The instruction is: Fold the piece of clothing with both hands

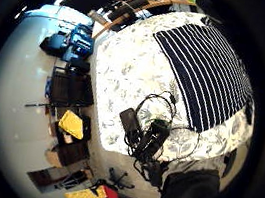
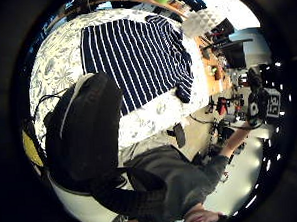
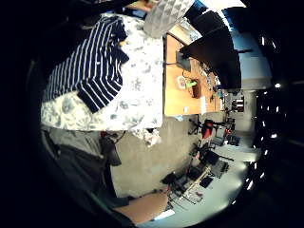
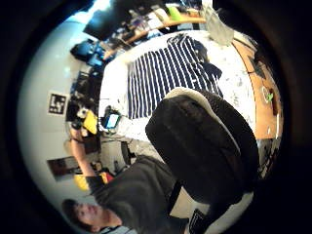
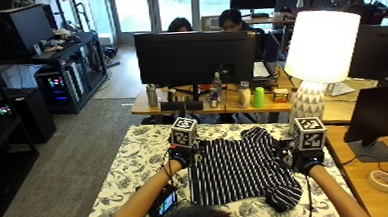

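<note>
A navy shirt with thin white stripes (image 5: 241, 171) lies spread flat on the table's floral cloth (image 5: 134, 166), one sleeve bunched at its near right corner (image 5: 285, 198). My left hand (image 5: 180, 159) hovers at the shirt's far left corner, and my right hand (image 5: 308, 161) hovers beside its right edge. Neither hand holds any cloth. The palm views look down on the whole shirt (image 1: 207, 75) (image 2: 135, 56) (image 3: 90, 66) (image 4: 165, 73) from a distance. A black gloved thumb (image 2: 84, 129) (image 4: 204, 146) juts into each thumb side view, holding nothing.
A small device with a lit screen (image 5: 164, 202) and its cables (image 1: 149, 137) lie on the cloth near the front left. A white lamp (image 5: 318, 57) stands at the table's far right corner. A wooden desk (image 5: 357, 172) adjoins on the right, monitors (image 5: 195, 58) behind.
</note>
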A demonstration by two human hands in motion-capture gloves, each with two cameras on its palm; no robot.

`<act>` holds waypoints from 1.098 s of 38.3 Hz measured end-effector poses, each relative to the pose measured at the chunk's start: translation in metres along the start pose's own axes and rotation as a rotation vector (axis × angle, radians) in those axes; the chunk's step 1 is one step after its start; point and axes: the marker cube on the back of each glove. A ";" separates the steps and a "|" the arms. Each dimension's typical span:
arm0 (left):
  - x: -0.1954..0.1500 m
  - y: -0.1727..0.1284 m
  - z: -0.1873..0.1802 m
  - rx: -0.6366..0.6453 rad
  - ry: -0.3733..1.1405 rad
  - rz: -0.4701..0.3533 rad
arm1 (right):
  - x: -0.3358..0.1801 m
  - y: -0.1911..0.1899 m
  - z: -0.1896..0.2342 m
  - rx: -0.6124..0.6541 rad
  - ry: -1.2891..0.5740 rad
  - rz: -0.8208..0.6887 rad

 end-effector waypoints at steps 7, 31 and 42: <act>-0.011 -0.005 0.004 -0.004 -0.012 -0.019 | 0.002 0.002 0.006 -0.040 0.045 0.004; 0.009 0.012 0.025 -0.195 -0.152 0.012 | 0.016 -0.039 0.012 -0.053 0.024 0.058; 0.047 0.015 0.108 -0.480 -0.218 0.103 | 0.012 -0.047 0.041 -0.106 0.033 0.023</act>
